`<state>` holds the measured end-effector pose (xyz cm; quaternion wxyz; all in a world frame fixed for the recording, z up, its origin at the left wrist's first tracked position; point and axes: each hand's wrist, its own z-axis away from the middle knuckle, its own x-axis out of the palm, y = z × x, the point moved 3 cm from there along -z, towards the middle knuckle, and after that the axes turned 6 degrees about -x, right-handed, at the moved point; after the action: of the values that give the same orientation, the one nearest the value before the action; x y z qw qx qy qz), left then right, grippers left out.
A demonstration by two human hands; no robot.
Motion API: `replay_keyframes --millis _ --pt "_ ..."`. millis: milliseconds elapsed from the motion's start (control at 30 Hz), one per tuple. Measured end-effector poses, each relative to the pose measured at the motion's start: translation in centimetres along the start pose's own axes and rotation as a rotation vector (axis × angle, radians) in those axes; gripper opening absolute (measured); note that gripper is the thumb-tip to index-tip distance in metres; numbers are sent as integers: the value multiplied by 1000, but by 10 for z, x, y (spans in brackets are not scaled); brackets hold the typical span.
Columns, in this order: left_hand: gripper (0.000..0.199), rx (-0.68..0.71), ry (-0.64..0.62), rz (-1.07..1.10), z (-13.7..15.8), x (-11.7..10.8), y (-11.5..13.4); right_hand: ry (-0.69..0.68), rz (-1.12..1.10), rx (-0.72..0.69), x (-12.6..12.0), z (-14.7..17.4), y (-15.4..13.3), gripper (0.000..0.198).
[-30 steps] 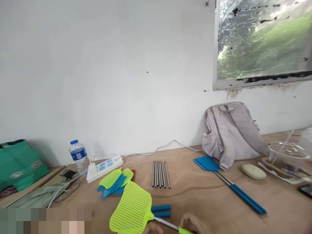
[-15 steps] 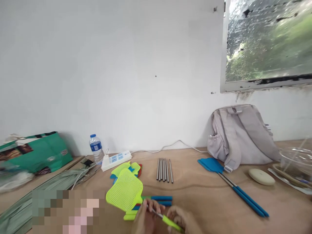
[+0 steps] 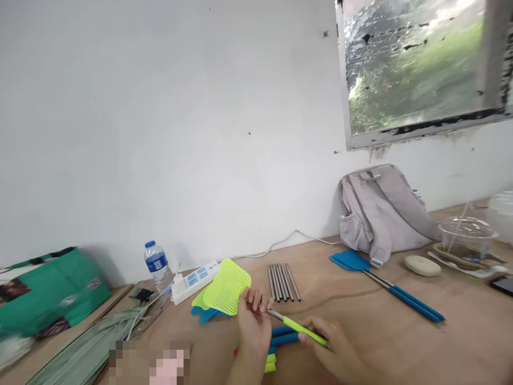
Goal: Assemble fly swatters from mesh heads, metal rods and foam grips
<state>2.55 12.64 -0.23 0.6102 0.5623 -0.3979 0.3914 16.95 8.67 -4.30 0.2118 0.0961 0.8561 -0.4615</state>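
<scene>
**Yellow-green swatter raised off the table, held at both ends of its shaft**

Compared with half a second earlier, the yellow-green fly swatter (image 3: 256, 302) has been lifted: its mesh head, then lying low over the pile of swatter heads (image 3: 206, 310), is now raised and tilted up towards the power strip (image 3: 194, 278), in front of the pile. Both hands are seen further up the table (image 3: 360, 331) than before.

The swatter is made up of a square, perforated yellow-green head, a thin metal shaft and a yellow-green grip. The metal shaft just behind the head is pinched by the fingers of the left hand (image 3: 252, 326). The grip end is enclosed by the curled fingers of the right hand (image 3: 332, 347).

Just below the swatter, blue handles (image 3: 282, 336) are lying on the table, with red and yellow-green ends beside them. Beyond the swatter, a row of metal rods (image 3: 284, 282) is laid side by side. To the right of the swatter, assembled blue swatters (image 3: 385, 286) are resting near a grey backpack (image 3: 380, 211).
</scene>
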Motion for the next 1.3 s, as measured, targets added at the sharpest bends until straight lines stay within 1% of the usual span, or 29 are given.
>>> replay_keyframes --millis 67,167,233,300,400,467,567,667,767,833,900,967,1000,1100,1200,1300 --pt "33 -17 25 32 -6 -1 4 -1 15 20 -1 -3 2 33" --pt "32 -26 69 44 -10 -6 2 -85 56 24 1 -3 3 34" --pt "32 15 114 47 -10 -8 0 -143 102 26 3 -4 2 33" --pt "33 71 161 46 -9 -7 -1 -157 126 25 2 -9 1 32" --pt "36 132 209 31 -11 0 2 -170 78 -47 -1 -25 -1 31" --pt "36 144 221 22 -15 5 7 -213 28 -103 -5 -38 -2 31" --pt "34 145 258 20 -21 7 15 -276 -26 -127 -10 -53 -2 33" --pt "34 154 300 10 -25 4 16 -300 -78 -133 -11 -58 0 34" --pt "34 154 311 1 -22 1 13 -322 -100 -146 -11 -56 2 34" --pt "34 157 298 -18 -15 0 15 -323 -126 -149 -15 -51 4 33" --pt "34 234 266 -48 -5 -2 27 -291 -189 -115 -25 -45 7 34" --pt "34 350 242 -71 7 -5 44 -221 -290 -33 -38 -38 11 37" --pt "35 386 240 -76 13 -8 52 -182 -351 19 -45 -34 12 40" --pt "36 432 189 -98 28 -15 64 -147 -492 148 -59 -24 13 47" --pt "35 430 102 -123 37 -18 61 -175 -471 182 -61 -16 7 50" --pt "30 353 10 -119 39 -21 50 -175 -374 120 -57 -7 0 49"
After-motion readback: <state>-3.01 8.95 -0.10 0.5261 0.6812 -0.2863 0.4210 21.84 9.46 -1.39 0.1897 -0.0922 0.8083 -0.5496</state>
